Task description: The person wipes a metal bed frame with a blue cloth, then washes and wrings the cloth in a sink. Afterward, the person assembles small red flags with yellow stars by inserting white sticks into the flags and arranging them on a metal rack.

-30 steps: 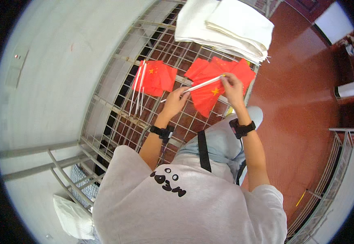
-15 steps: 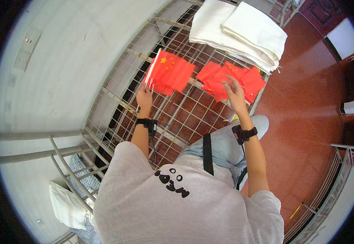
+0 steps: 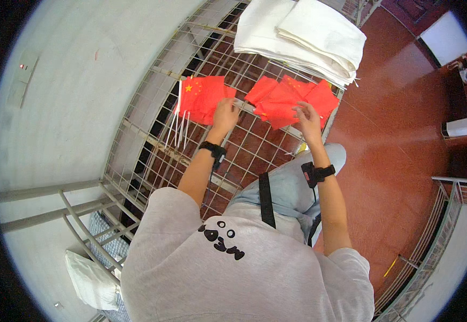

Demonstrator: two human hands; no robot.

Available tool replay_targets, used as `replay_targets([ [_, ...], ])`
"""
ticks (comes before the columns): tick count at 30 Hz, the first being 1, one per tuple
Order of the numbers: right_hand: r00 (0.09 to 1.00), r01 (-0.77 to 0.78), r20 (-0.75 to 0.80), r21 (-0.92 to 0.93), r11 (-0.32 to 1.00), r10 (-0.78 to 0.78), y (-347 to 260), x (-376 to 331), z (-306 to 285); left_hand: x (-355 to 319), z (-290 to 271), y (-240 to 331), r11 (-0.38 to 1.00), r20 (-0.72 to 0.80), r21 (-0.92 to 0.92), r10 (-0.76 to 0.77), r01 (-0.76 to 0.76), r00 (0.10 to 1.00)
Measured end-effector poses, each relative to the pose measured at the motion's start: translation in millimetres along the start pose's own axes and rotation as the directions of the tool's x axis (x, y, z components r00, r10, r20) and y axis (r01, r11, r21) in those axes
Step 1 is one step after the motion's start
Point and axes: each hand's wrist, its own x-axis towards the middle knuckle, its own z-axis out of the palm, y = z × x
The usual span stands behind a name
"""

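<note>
Several small red flags with yellow stars and white sticks lie in a stack (image 3: 201, 97) on the wire bed base, their sticks pointing toward me at the left. My left hand (image 3: 225, 115) is at the stack's right edge, fingers loosely bent, holding nothing I can see. To the right, more red flags lie in a loose, fanned pile (image 3: 282, 103). Over its near right part hovers my right hand (image 3: 309, 119), thumb and fingers curved and apart. Whether its fingertips touch the cloth I cannot tell. Each wrist wears a black strapped device.
Folded white bedding (image 3: 308, 37) lies on the far end of the metal grid (image 3: 244, 145). A pale wall (image 3: 83, 96) rises on the left, with a bed rail (image 3: 83, 228) nearer me. Red-brown floor (image 3: 384, 145) stretches along the right.
My left hand has let go of the flag sticks and moved right to the stack's other edge. The left flags now lie flat. My right hand stays over the right pile.
</note>
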Motion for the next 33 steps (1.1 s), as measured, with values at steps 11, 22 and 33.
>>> replay_targets([
  [11, 0.987, -0.141, 0.040, -0.210, 0.967, 0.153, 37, -11, -16, 6, 82, 77, 0.985, 0.167, 0.173, -0.017, -0.012, 0.986],
  [22, 0.984, -0.164, -0.064, 0.024, 0.986, 0.165, 29, -3, 1, 1, 11, 104, 0.575, 0.343, -0.735, -0.143, 0.360, 0.928],
  [33, 0.990, -0.136, 0.032, 0.096, 0.986, 0.134, 1, 3, 4, 10, 4, 106, -0.525, 0.637, -0.667, -0.032, 0.529, 0.770],
])
